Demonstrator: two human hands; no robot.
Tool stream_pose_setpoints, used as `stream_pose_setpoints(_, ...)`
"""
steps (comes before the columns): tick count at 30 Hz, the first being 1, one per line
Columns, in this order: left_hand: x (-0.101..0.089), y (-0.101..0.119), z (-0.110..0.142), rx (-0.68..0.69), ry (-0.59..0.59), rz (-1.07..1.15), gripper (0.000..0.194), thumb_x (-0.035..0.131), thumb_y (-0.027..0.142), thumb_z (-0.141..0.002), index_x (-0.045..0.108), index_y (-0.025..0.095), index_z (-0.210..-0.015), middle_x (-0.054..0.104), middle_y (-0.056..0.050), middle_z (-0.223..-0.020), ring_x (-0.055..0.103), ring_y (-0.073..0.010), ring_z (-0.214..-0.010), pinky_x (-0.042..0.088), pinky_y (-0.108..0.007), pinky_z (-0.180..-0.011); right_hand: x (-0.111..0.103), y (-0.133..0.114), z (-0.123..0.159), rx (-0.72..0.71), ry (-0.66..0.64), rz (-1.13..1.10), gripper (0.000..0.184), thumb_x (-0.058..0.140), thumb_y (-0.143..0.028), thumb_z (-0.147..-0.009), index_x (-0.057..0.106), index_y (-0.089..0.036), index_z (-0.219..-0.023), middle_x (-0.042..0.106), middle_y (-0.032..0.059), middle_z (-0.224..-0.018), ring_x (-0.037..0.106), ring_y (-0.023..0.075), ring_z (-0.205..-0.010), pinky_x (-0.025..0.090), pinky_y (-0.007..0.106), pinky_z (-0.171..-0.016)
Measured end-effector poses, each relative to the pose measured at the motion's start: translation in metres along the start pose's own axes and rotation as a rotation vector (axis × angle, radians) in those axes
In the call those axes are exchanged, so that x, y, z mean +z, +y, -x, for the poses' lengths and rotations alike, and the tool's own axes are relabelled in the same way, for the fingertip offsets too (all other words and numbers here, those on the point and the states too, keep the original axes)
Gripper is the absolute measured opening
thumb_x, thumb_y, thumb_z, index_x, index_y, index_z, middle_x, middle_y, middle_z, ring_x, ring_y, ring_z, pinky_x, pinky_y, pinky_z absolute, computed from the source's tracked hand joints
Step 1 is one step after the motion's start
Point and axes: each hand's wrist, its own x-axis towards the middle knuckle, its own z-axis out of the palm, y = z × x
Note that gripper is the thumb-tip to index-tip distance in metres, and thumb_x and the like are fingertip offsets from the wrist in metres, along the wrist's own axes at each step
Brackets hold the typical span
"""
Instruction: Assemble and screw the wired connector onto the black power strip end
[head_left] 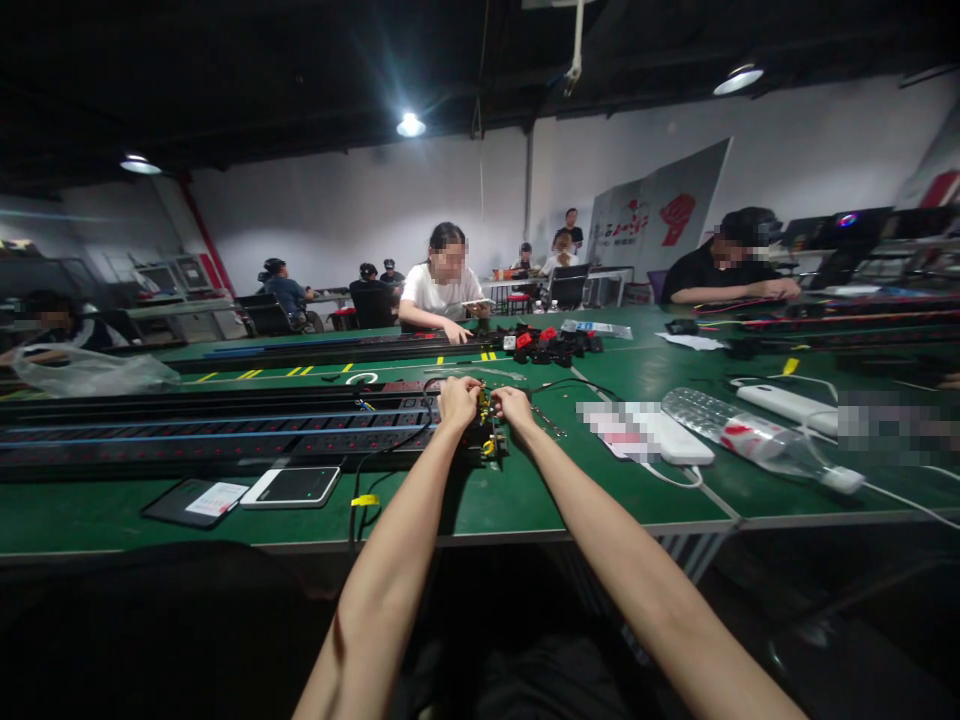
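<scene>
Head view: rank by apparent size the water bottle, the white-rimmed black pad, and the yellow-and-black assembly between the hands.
Largest to smallest:
1. water bottle
2. white-rimmed black pad
3. yellow-and-black assembly

Body, as seen from head camera. Left forearm (382, 590): bare, long, slender, tapering toward wrist, shaded along one side. Right forearm (637, 570): bare, matching build, same taper, visible from lower frame edge to wrist. Left hand (457, 400): bare, ungloved, fingers small in view, detail unreadable. Right hand (514, 407): bare, ungloved, likewise small. Dark garment (510, 685): near-black fabric, lower frame between arms, soft folds; cut and fastenings lost in shadow.
</scene>
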Motion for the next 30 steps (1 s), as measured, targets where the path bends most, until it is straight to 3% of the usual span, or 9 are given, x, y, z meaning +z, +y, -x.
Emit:
stream_pose_setpoints(4, 0.004, -0.003, -0.001, 0.008, -0.101, -0.162, 0.024, 0.054, 0.031, -0.094, 0.073, 0.031, -0.108, 0.070, -0.006, -0.117, 0.058, -0.0252, -0.113, 0.044, -0.036, -0.094, -0.003, -0.002, 0.015, -0.003, 0.020, 0.091, 0.030, 0.043, -0.017, -0.076, 0.071, -0.021, -0.086, 0.069, 0.0006, -0.076, 0.060, 0.0138, -0.064, 0.051, 0.024, -0.065)
stream_pose_setpoints(10, 0.007, 0.000, -0.002, 0.000, -0.127, -0.211, 0.027, 0.052, 0.026, -0.094, 0.074, 0.029, -0.109, 0.070, -0.009, -0.116, 0.056, -0.0278, -0.115, 0.043, -0.040, -0.095, -0.011, -0.013, 0.034, -0.208, -0.015, 0.318, 0.050, 0.039, -0.006, -0.070, 0.070, -0.023, -0.105, 0.073, 0.0013, -0.100, 0.065, 0.0173, -0.095, 0.048, 0.027, -0.088)
stream_pose_setpoints(17, 0.007, 0.000, -0.006, 0.028, -0.148, -0.240, 0.027, 0.052, 0.028, -0.094, 0.074, 0.030, -0.109, 0.069, -0.008, -0.119, 0.056, -0.0263, -0.116, 0.045, -0.038, -0.097, -0.012, -0.019, 0.040, -0.086, 0.002, 0.521, 0.041, 0.044, -0.008, -0.074, 0.066, -0.026, -0.103, 0.072, 0.0027, -0.102, 0.065, 0.0198, -0.097, 0.047, 0.028, -0.087)
stream_pose_setpoints(30, 0.011, -0.008, -0.018, 0.084, -0.196, -0.242, 0.031, 0.050, 0.023, -0.092, 0.074, 0.033, -0.110, 0.072, -0.006, -0.115, 0.064, -0.0246, -0.108, 0.046, -0.034, -0.093, -0.011, -0.002, 0.028, -0.103, -0.087, 0.288, 0.053, 0.043, -0.003, -0.063, 0.067, -0.026, -0.104, 0.071, -0.0004, -0.107, 0.063, 0.0199, -0.102, 0.047, 0.033, -0.094)
